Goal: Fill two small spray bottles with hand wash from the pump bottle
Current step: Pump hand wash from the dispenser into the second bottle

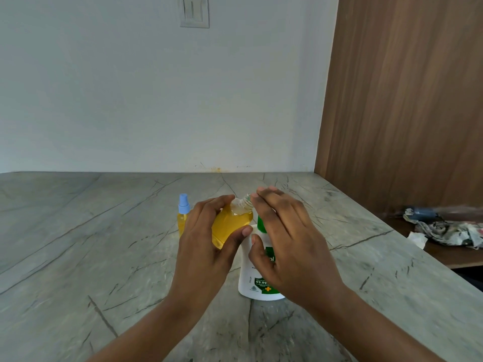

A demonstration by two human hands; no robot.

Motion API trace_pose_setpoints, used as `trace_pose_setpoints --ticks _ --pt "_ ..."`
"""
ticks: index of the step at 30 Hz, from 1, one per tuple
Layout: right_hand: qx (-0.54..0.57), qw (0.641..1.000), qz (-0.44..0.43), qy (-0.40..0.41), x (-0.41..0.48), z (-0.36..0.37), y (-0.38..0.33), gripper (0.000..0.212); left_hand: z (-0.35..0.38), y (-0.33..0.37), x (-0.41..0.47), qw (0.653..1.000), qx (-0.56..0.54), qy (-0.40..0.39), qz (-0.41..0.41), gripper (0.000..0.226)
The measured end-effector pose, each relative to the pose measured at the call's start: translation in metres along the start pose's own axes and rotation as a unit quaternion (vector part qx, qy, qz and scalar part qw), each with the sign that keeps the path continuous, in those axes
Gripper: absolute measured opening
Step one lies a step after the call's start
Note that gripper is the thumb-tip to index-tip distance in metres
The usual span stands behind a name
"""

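My left hand (206, 239) grips a clear spray bottle (231, 226) filled with yellow liquid, tilted with its uncapped neck pointing up and right. My right hand (285, 236) hovers flat with its fingers spread over the green pump of the white hand wash pump bottle (254, 280), which stands on the counter just below. The palm hides most of the pump. A second small spray bottle (183, 214), yellow inside with a blue spray cap on, stands upright just left of my left hand.
The grey veined stone counter (104, 244) runs to a white wall behind and a wooden panel (405, 100) on the right. Past the counter's right edge, crumpled cloth (449, 229) lies on a lower brown surface.
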State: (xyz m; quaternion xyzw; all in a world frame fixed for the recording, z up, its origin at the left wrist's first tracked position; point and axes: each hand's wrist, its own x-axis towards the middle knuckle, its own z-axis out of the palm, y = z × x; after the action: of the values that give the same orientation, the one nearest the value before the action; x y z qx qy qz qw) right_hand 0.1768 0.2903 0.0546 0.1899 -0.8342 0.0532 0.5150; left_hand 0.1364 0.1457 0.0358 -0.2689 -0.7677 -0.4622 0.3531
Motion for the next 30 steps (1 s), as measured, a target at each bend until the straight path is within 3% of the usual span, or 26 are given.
trace_pose_setpoints --ticks 8,30 --pt "-0.041 0.999 -0.016 -0.005 -0.0003 0.0019 0.0056 0.048 0.0006 -0.0008 0.0006 1.000 0.012 0.001 0.007 0.041" --pt "-0.003 1.000 0.015 0.014 -0.0052 0.0027 0.0046 0.038 0.0008 -0.0076 -0.0036 0.999 0.032 -0.013 0.006 0.043"
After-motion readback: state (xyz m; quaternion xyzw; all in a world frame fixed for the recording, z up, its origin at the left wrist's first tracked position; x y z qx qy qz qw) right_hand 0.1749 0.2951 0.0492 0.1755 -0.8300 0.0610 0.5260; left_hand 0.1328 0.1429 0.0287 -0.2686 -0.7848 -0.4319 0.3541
